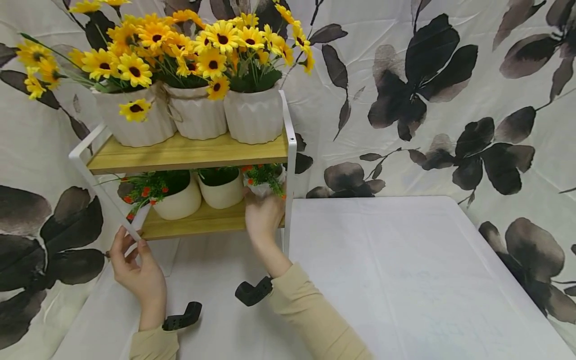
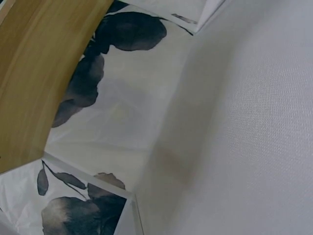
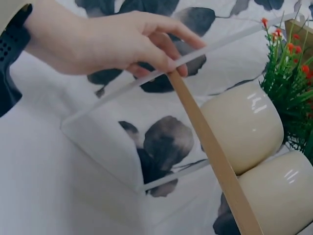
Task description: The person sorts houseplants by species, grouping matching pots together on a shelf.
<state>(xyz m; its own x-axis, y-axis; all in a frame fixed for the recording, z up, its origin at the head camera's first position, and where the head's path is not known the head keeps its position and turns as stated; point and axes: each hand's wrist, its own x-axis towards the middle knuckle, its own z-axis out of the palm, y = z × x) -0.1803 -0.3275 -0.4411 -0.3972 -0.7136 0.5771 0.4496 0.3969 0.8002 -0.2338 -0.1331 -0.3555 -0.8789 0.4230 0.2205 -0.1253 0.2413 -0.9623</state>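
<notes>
A two-tier shelf rack with wooden boards and a white metal frame (image 1: 291, 165) stands against the cloth backdrop. Low on its left side, my left hand (image 1: 139, 275) pinches the front frame bar between thumb and fingers; the right wrist view shows this left hand (image 3: 122, 44) at the corner of the lower board (image 3: 210, 147). My right hand (image 1: 265, 220) reaches onto the lower tier's right end and holds a small white pot (image 1: 263, 189) with red-flowered greenery. Its fingertips are partly hidden. Two cream pots (image 1: 180, 202) with greenery stand left of it.
On the upper board (image 1: 189, 155) stand three white pots (image 1: 254, 117) of yellow sunflowers, some stems overhanging the left side. A white-covered table (image 1: 405, 270) extends to the right. The left wrist view shows a wooden board (image 2: 44, 73) and tablecloth.
</notes>
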